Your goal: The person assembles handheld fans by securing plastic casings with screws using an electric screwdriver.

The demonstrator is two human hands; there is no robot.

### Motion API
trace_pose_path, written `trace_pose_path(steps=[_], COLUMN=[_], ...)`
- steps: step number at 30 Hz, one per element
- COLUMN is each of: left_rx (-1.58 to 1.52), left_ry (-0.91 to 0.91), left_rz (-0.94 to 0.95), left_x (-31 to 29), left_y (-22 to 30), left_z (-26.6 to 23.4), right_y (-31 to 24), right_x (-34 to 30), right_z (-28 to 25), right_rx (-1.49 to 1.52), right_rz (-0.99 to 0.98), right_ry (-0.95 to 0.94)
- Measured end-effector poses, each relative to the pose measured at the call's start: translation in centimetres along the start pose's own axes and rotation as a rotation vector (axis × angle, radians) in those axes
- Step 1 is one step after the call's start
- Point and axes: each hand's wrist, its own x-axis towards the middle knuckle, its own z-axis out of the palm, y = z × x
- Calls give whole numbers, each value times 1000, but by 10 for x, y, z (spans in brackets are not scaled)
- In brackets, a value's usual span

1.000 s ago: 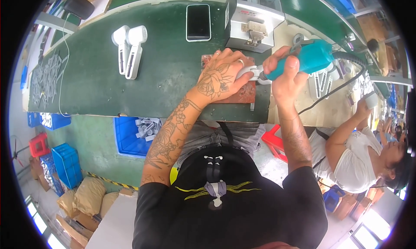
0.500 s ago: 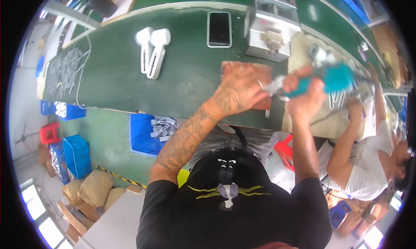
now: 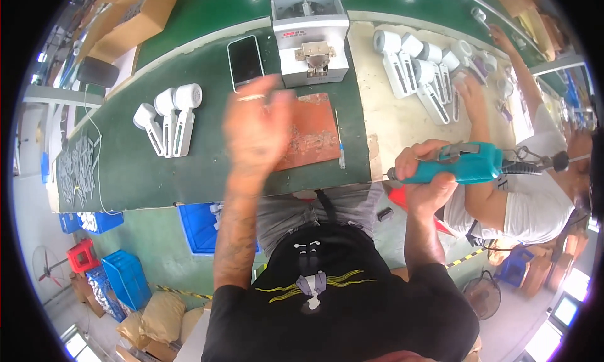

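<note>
My right hand (image 3: 431,176) is wrapped around a teal electric screwdriver (image 3: 472,163), its tip pointing left past the edge of the pale mat. Motion smears my left hand (image 3: 261,126), which is over the green bench at the left edge of a reddish-brown pad (image 3: 314,132); its fingers cannot be made out. Just beyond that hand lies a phone (image 3: 245,61) with a pale rim. To the left, three white round-headed pieces with slotted handles (image 3: 168,119) rest side by side on the bench.
Behind the pad stands a grey metal machine (image 3: 311,44). Several more white round-headed pieces (image 3: 418,66) lie on the pale mat (image 3: 377,119) to the right, near a co-worker's arm (image 3: 475,107). Grey strips (image 3: 77,167) are heaped far left. A blue bin (image 3: 200,230) sits below the bench.
The view has shifted. My left hand has left the white piece it held at the screwdriver's tip; three such pieces now lie at left instead of two. The screwdriver has moved away from the pad.
</note>
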Motion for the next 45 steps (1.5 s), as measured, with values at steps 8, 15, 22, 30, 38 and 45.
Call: trace_pose_path(steps=[8,15,22,30,38,45], left_rx=[25,-51,-162,-120,-164,-185], left_ry=[-538,-594,-258,-328,-312,-245], left_rz=[-61,-126,210,286,379,382], left_x=[63,82,20,-22,-30,-35], left_y=[93,63,70,16,-10,-14], left_z=[178,212,124,36,33,36], right_y=[-6,-11,-4,-2,25,31], right_x=[-14,-25,-13,20,70,70], right_z=[-4,-19,-19,13,71,87], right_rx=[10,-15,-36,25,110,5], right_rz=[-7,-28,-7,44,-89,-101], right_ry=[2,-1,-13,-45,-146,-231])
